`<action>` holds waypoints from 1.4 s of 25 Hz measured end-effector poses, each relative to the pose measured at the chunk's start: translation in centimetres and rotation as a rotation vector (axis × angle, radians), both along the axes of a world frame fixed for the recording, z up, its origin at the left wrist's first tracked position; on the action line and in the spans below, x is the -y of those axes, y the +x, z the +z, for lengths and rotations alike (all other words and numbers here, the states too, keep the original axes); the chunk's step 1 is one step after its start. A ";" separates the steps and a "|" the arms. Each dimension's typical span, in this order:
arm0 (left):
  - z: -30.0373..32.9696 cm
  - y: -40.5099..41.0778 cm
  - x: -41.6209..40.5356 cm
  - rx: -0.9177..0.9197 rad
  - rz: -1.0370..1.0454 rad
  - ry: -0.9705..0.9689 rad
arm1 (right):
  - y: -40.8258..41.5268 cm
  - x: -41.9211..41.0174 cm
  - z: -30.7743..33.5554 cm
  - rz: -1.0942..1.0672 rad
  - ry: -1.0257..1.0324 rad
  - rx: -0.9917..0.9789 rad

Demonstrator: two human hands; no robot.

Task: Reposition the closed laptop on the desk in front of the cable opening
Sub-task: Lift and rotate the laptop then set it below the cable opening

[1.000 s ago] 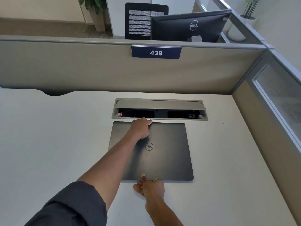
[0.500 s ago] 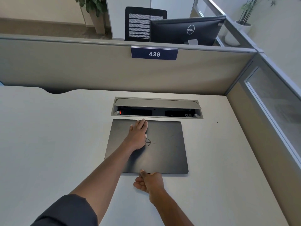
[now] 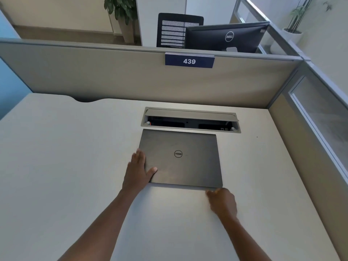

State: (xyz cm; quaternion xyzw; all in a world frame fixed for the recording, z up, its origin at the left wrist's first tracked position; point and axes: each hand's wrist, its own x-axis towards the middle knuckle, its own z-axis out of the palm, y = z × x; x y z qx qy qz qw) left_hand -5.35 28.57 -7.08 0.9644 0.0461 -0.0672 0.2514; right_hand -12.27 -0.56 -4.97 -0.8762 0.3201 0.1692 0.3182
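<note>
A closed dark grey laptop [image 3: 185,162] with a round logo lies flat on the white desk [image 3: 66,157], its far edge just short of the cable opening [image 3: 190,120], whose grey flap is raised. My left hand [image 3: 138,171] grips the laptop's near left corner, thumb on the lid and fingers along the left edge. My right hand [image 3: 222,201] is blurred at the near right corner, fingers touching the front edge; whether it grips the laptop is unclear.
A beige partition [image 3: 131,78] with a blue "439" sign [image 3: 189,61] closes the desk's far side. Another partition with a glass panel [image 3: 320,117] runs along the right. A monitor [image 3: 226,37] and chair stand behind the partition.
My left hand has come back from the laptop's far edge to its near left corner. My right hand slid from the middle of the front edge to the right corner.
</note>
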 end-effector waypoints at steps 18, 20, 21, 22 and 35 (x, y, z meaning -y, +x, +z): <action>0.7 -5.7 -3.9 0.011 0.177 -0.358 | 1.4 4.3 0.2 0.336 -0.081 0.239; 0.7 -5.8 -3.8 0.006 0.180 -0.365 | 1.3 4.3 0.1 0.342 -0.084 0.248; 0.7 -5.8 -3.7 0.009 0.179 -0.366 | 1.3 4.4 0.0 0.345 -0.087 0.252; 0.8 -5.8 -3.7 0.014 0.177 -0.366 | 1.4 4.4 0.0 0.351 -0.089 0.255; -0.1 -5.6 -3.7 0.007 0.173 -0.357 | 1.2 4.1 -0.3 0.320 -0.102 0.295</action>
